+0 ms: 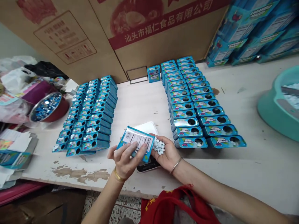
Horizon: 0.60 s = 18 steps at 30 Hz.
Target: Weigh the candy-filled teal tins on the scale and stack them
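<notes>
Mints [158,147], white and oval, lay heaped in your right hand [167,154], its grip a loose cup with the fingers curled up around them. Your left hand [126,160] had a narrow grip on a blue tin [136,143], fingers across its label side, and held it tilted just above the right hand, its edge touching your right fingers. Both hands were over the front of a white tabletop [70,165] with worn, stained paint. Beneath them lay a white tray [146,127] and a dark flat device [147,166]. Matching tins stood in rows on either side, each showing a round hole: the left block [93,115], with white mints visible in several, and the right block [198,102]. A single upright tin [153,73] stood between them at the back, before a printed cardboard carton [163,53]. A teal plastic tub [268,109] sat at the right edge, and a steel bowl [59,97] of blue pieces sat off to the left.
</notes>
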Each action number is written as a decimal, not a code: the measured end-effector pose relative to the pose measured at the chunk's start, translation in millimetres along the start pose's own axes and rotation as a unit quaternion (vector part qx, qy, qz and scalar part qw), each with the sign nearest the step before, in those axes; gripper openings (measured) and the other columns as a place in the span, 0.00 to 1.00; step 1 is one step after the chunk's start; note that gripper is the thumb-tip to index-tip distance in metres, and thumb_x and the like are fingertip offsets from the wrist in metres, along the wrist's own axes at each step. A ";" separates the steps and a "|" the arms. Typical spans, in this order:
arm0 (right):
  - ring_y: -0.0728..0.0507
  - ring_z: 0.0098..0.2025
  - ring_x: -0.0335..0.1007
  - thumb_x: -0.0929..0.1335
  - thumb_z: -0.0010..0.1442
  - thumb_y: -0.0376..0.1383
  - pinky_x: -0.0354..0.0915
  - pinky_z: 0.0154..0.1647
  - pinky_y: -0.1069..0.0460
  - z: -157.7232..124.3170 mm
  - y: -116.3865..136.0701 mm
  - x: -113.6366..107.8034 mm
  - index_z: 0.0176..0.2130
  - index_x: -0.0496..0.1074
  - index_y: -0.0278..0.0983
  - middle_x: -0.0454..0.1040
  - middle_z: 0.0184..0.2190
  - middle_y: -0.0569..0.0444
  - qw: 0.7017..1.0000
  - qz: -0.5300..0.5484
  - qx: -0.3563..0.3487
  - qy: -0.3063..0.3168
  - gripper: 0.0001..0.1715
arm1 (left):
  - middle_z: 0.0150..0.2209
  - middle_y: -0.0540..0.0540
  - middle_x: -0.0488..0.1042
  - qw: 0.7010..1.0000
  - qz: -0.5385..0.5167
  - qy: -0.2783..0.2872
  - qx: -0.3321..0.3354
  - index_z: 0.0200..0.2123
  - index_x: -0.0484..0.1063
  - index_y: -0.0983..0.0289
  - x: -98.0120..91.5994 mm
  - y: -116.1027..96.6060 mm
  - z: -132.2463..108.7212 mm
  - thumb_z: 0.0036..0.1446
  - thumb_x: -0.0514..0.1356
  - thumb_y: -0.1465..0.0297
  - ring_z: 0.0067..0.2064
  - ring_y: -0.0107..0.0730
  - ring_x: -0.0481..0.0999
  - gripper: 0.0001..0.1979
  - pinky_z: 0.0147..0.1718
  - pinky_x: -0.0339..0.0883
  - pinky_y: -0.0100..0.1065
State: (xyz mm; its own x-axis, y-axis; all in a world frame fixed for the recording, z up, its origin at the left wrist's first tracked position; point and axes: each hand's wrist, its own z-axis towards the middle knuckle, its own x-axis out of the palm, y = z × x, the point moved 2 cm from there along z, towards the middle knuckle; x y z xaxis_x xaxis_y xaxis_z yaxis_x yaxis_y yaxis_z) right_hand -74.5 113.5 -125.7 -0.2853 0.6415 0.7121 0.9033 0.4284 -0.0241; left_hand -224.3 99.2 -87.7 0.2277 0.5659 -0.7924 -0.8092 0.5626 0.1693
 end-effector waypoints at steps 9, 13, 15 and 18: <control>0.46 0.29 0.75 0.63 0.55 0.27 0.73 0.32 0.51 -2.9 -2.3 -0.8 0.35 0.72 0.29 0.78 0.28 0.48 1.000 0.015 0.004 0.013 0.09 | 0.43 0.56 0.71 0.960 -0.162 0.021 -0.226 0.45 0.72 0.52 14.7 2.0 -6.3 0.54 0.58 0.70 0.45 0.39 0.69 0.15 0.47 0.59 0.46; 0.43 0.36 0.76 0.63 0.56 0.28 0.72 0.40 0.49 -21.5 5.5 0.2 0.37 0.71 0.27 0.78 0.30 0.43 0.999 0.023 0.007 0.048 0.10 | 0.42 0.55 0.71 0.868 -0.348 0.000 -0.354 0.46 0.67 0.60 28.6 2.8 -1.8 0.52 0.61 0.63 0.43 0.36 0.72 0.17 0.44 0.68 0.40; 0.42 0.40 0.76 0.62 0.56 0.30 0.71 0.42 0.49 -37.4 24.3 3.1 0.37 0.70 0.26 0.78 0.32 0.41 0.996 0.024 0.013 0.085 0.11 | 0.39 0.53 0.73 0.821 -0.405 -0.007 -0.402 0.44 0.67 0.62 37.7 3.3 1.8 0.48 0.64 0.61 0.40 0.35 0.74 0.20 0.43 0.70 0.39; 0.43 0.42 0.75 0.61 0.57 0.31 0.71 0.41 0.50 -68.5 79.6 4.9 0.38 0.70 0.28 0.78 0.34 0.42 0.992 0.014 -0.044 0.118 0.11 | 0.37 0.52 0.73 0.812 -0.414 -0.013 -0.411 0.42 0.68 0.62 56.6 7.5 6.5 0.41 0.68 0.60 0.39 0.38 0.74 0.24 0.44 0.69 0.43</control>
State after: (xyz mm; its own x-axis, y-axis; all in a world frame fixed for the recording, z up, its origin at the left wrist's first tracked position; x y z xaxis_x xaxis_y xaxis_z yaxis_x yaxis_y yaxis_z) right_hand 17.9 107.2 -76.0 -0.1864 0.4810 0.8567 0.9372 0.3488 0.0081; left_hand -214.0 139.3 -127.4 0.8807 0.2180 -0.4206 -0.4588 0.1710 -0.8720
